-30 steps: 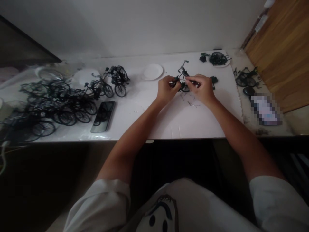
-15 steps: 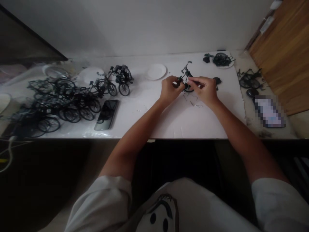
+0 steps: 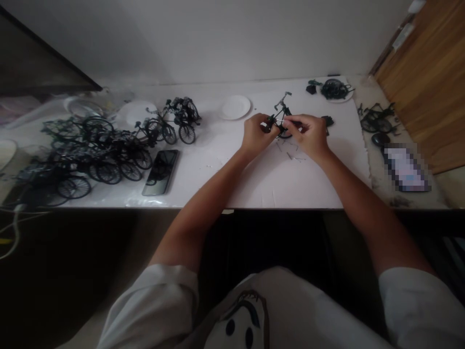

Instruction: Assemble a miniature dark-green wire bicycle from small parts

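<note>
A small dark model bicycle (image 3: 286,112) is held upright above the white table, its handlebar pointing away from me. My left hand (image 3: 257,133) is closed on its near-left part, thumb and fingers pinched together. My right hand (image 3: 308,131) pinches a thin silvery rod (image 3: 279,120) that reaches across to the bicycle. The fingers hide where the rod's ends meet the frame. Below the hands lie several thin metal pieces (image 3: 290,156) on the table top. A dark part (image 3: 328,121) sits just beyond my right hand.
Many model bicycles (image 3: 109,155) crowd the left side, with a phone (image 3: 161,172) beside them. One white plate (image 3: 235,107) stands at the back; another plate (image 3: 345,98) carries dark parts. More bicycle pieces (image 3: 376,118) and a blurred-out phone (image 3: 406,167) lie at right, near a wooden panel (image 3: 428,87).
Almost nothing differs. Both hands and the bicycle have shifted very slightly to the right; the grips look the same.
</note>
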`<state>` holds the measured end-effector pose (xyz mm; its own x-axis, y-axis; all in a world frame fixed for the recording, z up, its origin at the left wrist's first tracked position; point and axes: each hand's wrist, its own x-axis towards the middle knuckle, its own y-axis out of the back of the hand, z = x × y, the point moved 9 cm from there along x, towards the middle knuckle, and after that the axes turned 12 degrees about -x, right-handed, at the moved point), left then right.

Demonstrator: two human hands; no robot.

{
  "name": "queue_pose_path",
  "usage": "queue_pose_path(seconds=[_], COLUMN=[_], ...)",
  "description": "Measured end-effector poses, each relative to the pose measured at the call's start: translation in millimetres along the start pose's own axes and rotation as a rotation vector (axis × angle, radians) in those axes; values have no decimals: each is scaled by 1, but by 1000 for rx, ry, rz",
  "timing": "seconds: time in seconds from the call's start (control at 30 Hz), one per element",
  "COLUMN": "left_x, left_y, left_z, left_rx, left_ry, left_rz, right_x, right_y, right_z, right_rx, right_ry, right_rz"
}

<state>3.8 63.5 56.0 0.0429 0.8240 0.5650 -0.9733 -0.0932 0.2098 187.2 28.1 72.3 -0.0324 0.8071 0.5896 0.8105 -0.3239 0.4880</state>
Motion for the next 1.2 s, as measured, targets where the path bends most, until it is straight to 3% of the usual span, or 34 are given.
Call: queue_pose_path(seconds=[0.93, 1.2], left_x=[0, -1], left_y=[-1, -8], left_z=[-9, -9], left_rx=[-78, -158], left_ry=[8, 41], left_rz=[-29, -87], right_x=[0, 0], right_y=[1, 1], right_z=[-7, -8], right_rx=[47, 34], right_ry=[-26, -4], right_rz=[-35, -47])
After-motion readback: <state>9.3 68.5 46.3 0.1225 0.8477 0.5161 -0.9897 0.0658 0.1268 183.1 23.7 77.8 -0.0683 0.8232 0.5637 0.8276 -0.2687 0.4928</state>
